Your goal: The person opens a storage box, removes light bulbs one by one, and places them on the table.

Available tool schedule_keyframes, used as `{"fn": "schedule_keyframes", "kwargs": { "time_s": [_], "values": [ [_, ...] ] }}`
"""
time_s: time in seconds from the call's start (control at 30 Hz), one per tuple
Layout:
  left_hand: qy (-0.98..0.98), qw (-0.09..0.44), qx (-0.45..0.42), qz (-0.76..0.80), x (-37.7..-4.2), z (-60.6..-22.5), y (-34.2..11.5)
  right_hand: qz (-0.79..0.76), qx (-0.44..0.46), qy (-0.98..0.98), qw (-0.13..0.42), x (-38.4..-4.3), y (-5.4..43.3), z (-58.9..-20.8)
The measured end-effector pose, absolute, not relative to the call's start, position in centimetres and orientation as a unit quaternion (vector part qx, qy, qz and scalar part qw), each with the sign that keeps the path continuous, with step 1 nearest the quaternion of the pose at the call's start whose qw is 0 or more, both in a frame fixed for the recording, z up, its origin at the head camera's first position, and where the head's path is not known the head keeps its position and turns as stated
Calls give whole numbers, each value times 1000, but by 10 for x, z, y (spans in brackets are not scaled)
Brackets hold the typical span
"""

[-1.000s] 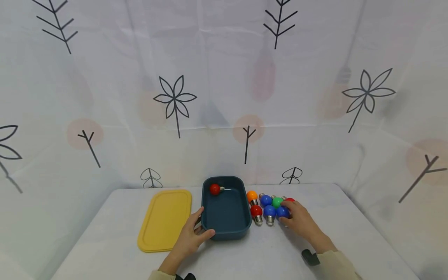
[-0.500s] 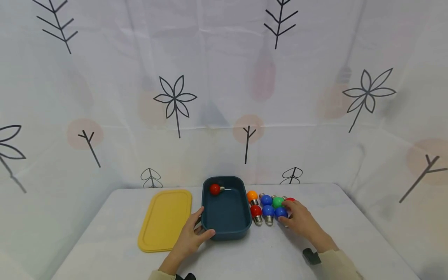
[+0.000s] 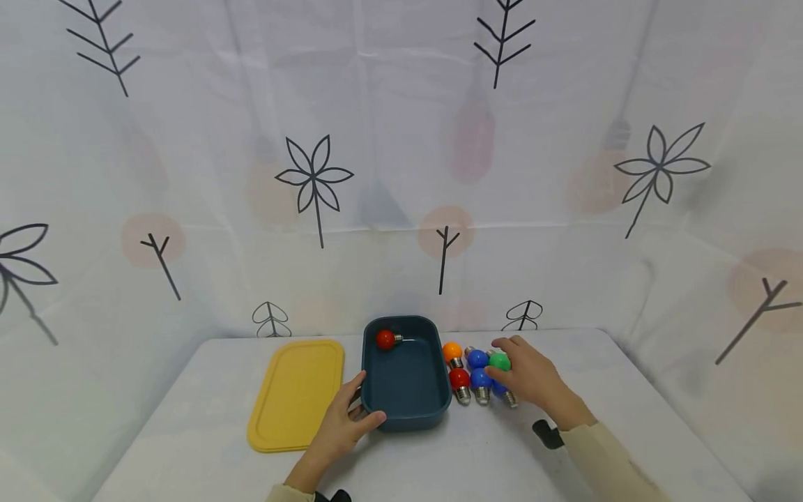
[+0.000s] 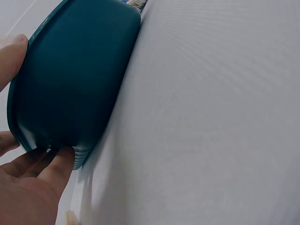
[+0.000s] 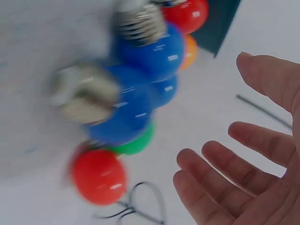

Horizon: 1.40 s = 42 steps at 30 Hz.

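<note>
A deep teal box point(image 3: 406, 390) stands mid-table with one red light bulb point(image 3: 385, 340) lying inside. My left hand point(image 3: 335, 429) holds its near left corner, thumb on the front wall and fingers against the left side; in the left wrist view the fingers point(image 4: 58, 168) press beneath the rim. Over the group of bulbs right of the box hovers my right hand point(image 3: 533, 373), fingers spread and nothing in them. Nearest to it are a green bulb point(image 3: 500, 361) and a blue bulb point(image 3: 481, 378). Hidden from the head view, another red bulb point(image 5: 99, 177) shows in the right wrist view.
Left of the box lies a flat yellow lid point(image 3: 297, 397). An orange bulb point(image 3: 452, 351) and a red bulb point(image 3: 459, 378) sit close by the box's right wall. A patterned white cloth point(image 3: 389, 279) rises behind the white table point(image 3: 439, 467).
Two front blue bulbs shifted slightly left under my right hand. That hand then lifted off them and moved left and farther back. My left hand and the box stayed put.
</note>
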<state>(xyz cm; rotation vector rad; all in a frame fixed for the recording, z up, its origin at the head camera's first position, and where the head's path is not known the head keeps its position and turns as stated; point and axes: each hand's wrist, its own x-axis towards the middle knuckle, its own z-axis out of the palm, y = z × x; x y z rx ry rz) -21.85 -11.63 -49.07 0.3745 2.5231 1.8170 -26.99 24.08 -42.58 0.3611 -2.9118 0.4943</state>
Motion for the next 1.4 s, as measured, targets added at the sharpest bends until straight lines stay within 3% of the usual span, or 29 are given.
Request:
{"fn": "schedule_keyframes", "kwargs": {
  "time_s": [0.37, 0.87, 1.23, 1.4],
  "values": [
    [804, 10, 117, 584, -219, -490, -118, 172, 201, -959, 99, -285, 184, -391],
    [807, 3, 132, 575, -220, -490, -118, 188, 285, -934, 105, -310, 116, -383],
    [806, 2, 125, 579, -221, -491, -117, 259, 355, -897, 44, -339, 90, -400],
    [804, 6, 124, 581, -209, -470, -114, 267, 349, -898, 25, -350, 78, -409]
  ]
}}
